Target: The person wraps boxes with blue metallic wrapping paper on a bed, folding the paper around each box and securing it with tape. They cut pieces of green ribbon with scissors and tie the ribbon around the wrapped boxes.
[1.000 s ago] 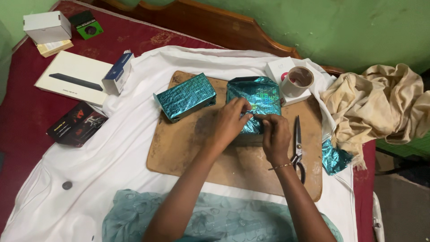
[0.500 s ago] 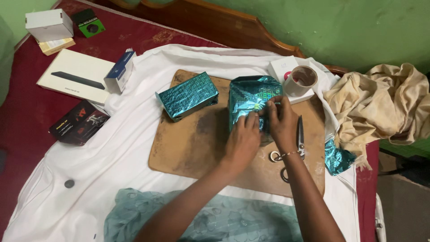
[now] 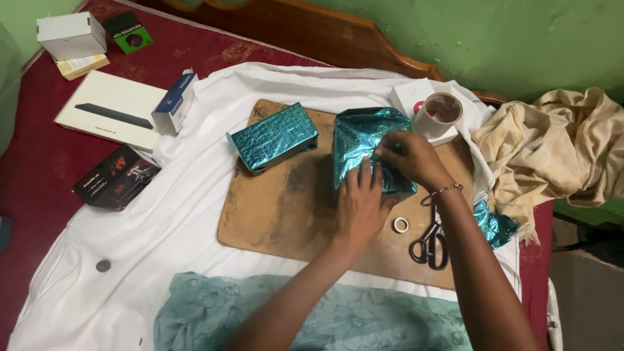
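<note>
fingers of left hand [image 3: 359,207] lie flat on teal parcel [image 3: 364,140]; right hand [image 3: 406,156] pinches its foil.

Left of the grip lies a second wrapped box [image 3: 273,137] on the board [image 3: 279,208]. Just right and up stands a tape roll [image 3: 438,114] on a white box [image 3: 412,97]. Below right lie scissors [image 3: 431,237] and a small ring [image 3: 401,225]. Far right sits a beige cloth [image 3: 559,146].

The right hand [image 3: 408,156] is covering part of the teal-wrapped box [image 3: 361,140], hiding the fold beneath. At five o'clock, the forearm is crossing the scissors [image 3: 430,240] (blades unseen), while the beige cloth [image 3: 559,143] is running off at three o'clock.
</note>
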